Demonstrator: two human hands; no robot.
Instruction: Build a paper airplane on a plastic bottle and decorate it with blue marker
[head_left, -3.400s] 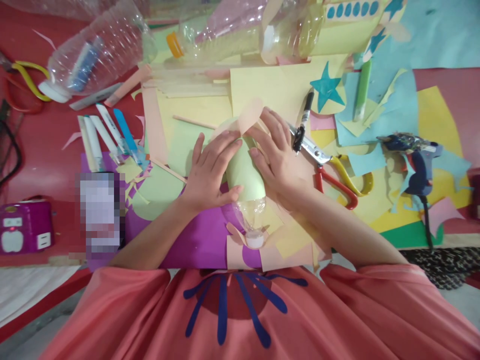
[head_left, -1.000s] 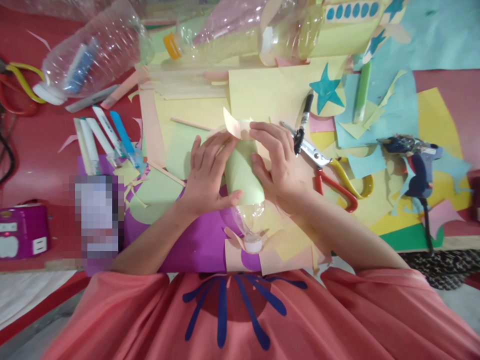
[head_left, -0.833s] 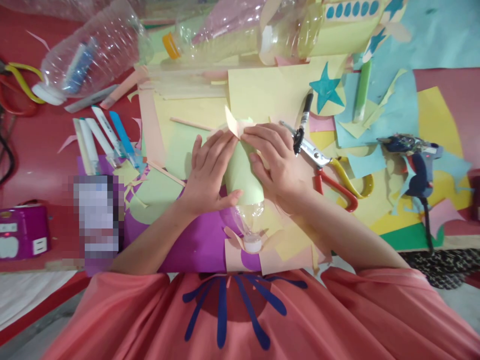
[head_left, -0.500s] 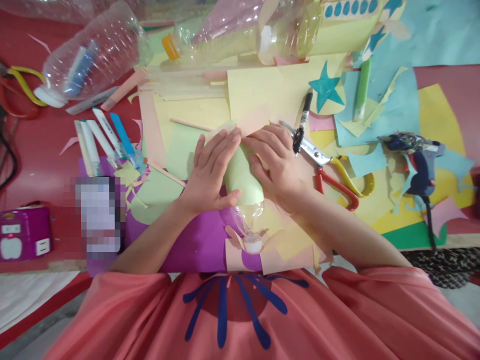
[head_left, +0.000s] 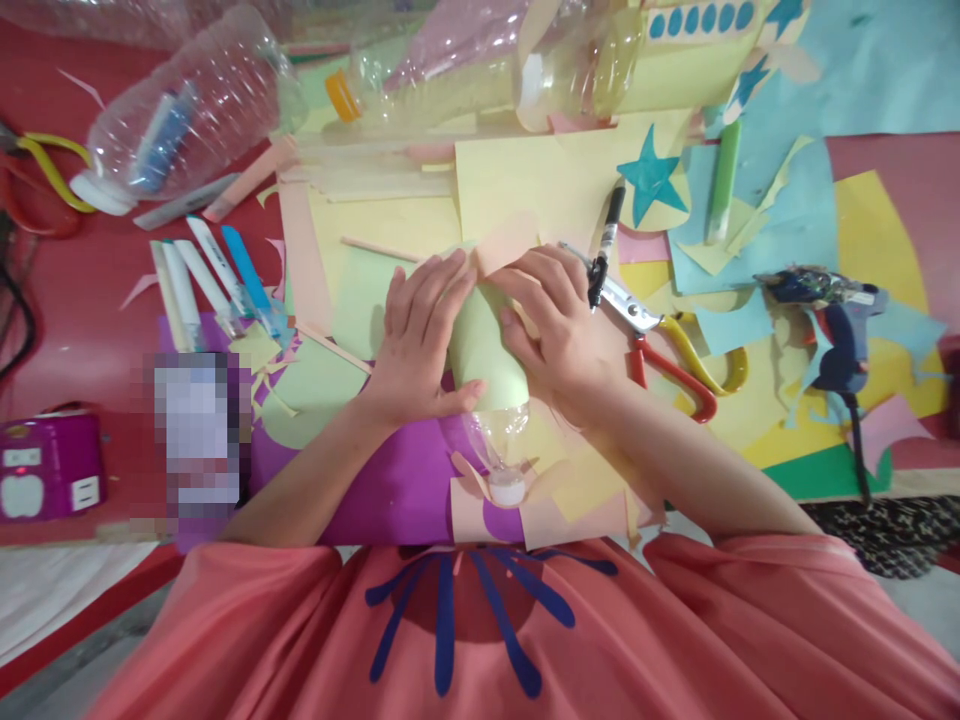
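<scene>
A clear plastic bottle wrapped in pale green paper (head_left: 484,350) lies in front of me, its white cap (head_left: 508,487) pointing at my chest. My left hand (head_left: 416,335) cups the bottle's left side, thumb under the wrap's lower edge, fingers laid along it. My right hand (head_left: 555,320) grips the right side. Its fingertips press a peach paper piece (head_left: 506,240) onto the bottle's far end.
Red and yellow scissors (head_left: 667,345) and a black marker (head_left: 606,240) lie right of my hand. A blue glue gun (head_left: 829,320) sits further right. Empty bottles (head_left: 187,105) lie at the back, craft sticks (head_left: 217,270) at left, paper scraps all over the red table (head_left: 82,300).
The peach piece stood up curled at the bottle's far end a second ago. My right fingers have pushed it down flatter against the wrap. The bottle stays in place.
</scene>
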